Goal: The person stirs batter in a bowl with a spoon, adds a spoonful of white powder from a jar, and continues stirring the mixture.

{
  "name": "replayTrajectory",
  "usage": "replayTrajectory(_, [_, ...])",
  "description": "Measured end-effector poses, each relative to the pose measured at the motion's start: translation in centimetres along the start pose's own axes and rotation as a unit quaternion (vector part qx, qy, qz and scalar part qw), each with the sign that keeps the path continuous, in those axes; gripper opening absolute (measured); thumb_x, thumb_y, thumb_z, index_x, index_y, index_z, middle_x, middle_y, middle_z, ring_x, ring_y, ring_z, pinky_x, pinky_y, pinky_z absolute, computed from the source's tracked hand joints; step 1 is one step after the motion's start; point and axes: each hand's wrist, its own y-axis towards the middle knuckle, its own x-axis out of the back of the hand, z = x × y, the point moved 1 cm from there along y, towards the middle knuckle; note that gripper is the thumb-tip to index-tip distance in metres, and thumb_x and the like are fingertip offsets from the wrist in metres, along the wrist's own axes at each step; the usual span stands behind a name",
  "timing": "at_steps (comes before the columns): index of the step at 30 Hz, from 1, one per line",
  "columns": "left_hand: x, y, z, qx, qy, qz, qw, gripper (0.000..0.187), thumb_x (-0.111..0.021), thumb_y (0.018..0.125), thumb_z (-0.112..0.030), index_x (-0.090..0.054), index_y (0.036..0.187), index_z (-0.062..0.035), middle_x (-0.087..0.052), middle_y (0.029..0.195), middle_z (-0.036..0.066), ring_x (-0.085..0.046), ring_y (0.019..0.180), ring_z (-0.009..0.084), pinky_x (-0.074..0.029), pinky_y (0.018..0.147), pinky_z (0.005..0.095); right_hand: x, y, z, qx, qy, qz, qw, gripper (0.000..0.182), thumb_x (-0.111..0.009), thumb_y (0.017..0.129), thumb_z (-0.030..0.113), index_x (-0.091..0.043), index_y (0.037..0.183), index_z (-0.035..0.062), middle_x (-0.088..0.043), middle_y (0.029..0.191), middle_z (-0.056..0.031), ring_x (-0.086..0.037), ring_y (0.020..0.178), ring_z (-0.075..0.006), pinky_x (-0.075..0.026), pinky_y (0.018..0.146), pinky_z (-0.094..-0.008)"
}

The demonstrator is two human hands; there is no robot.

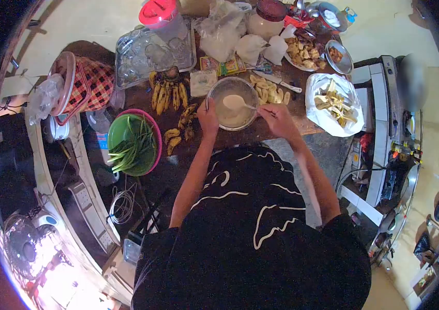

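Observation:
My left hand grips the left rim of a round bowl at the table's front edge. Inside the bowl lies a pale, creamy mixture. A spoon is over the mixture, its handle running right into my right hand, whose fingers are closed round it. Sliced bananas lie just behind and right of the bowl, beside a knife. Left of the bowl are a bunch of bananas and some darker loose ones.
A green basin with green leaves stands at the left. On the right, a foil-lined tray holds banana peels. Behind are a glassware tray, a red-lidded container, plastic bags and a plate of fried pieces.

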Motion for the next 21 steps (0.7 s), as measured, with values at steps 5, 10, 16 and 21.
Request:
replayTrajectory(5, [0.3, -0.1, -0.8, -0.004, 0.022, 0.006, 1.0, 0.035, -0.05, 0.096, -0.028, -0.063, 0.103, 0.0039, -0.064, 0.083, 0.009, -0.056, 0.077, 0.0183, -0.045, 0.074, 0.034, 1.5, 0.6, 2.5, 0.017, -0.032, 0.011, 0.999, 0.02, -0.057, 0.087, 0.017, -0.067, 0.085, -0.0005, -0.067, 0.076, -0.0157, -0.065, 0.07, -0.0237, -0.048, 0.065, -0.033])
replayTrajectory(10, [-0.1, 0.4, 0.7, -0.01, -0.025, -0.004, 1.0, 0.032, -0.049, 0.096, -0.024, -0.063, 0.104, 0.0042, -0.064, 0.083, 0.009, -0.055, 0.078, 0.0164, -0.045, 0.074, 0.0335, 2.1, 0.6, 3.5, 0.026, -0.018, -0.007, 0.999, 0.019, -0.056, 0.088, 0.015, -0.067, 0.086, -0.0013, -0.068, 0.078, -0.0135, -0.066, 0.071, -0.0208, -0.048, 0.065, -0.0313])
replayTrajectory(16, [0.2, 0.3, -0.2, 0.028, 0.005, 0.02, 0.999, 0.031, -0.048, 0.096, -0.02, -0.062, 0.107, 0.0051, -0.064, 0.088, 0.008, -0.055, 0.08, 0.0148, -0.045, 0.075, 0.0314, 2.9, 1.0, 5.5, 0.05, -0.005, -0.017, 0.999, 0.019, -0.055, 0.089, 0.011, -0.065, 0.085, -0.0048, -0.067, 0.073, -0.0097, -0.061, 0.067, -0.0142, -0.047, 0.063, -0.0273])
replayTrajectory(21, [0.0, 0.2, -0.1, 0.013, -0.031, 0.007, 0.999, 0.034, -0.049, 0.096, -0.023, -0.061, 0.109, 0.0058, -0.065, 0.09, 0.008, -0.055, 0.081, 0.0152, -0.046, 0.076, 0.0313, 4.1, 1.2, 7.0, 0.025, -0.031, -0.001, 0.999, 0.02, -0.056, 0.089, 0.015, -0.067, 0.086, -0.0015, -0.069, 0.078, -0.0115, -0.064, 0.069, -0.0158, -0.048, 0.062, -0.0292])
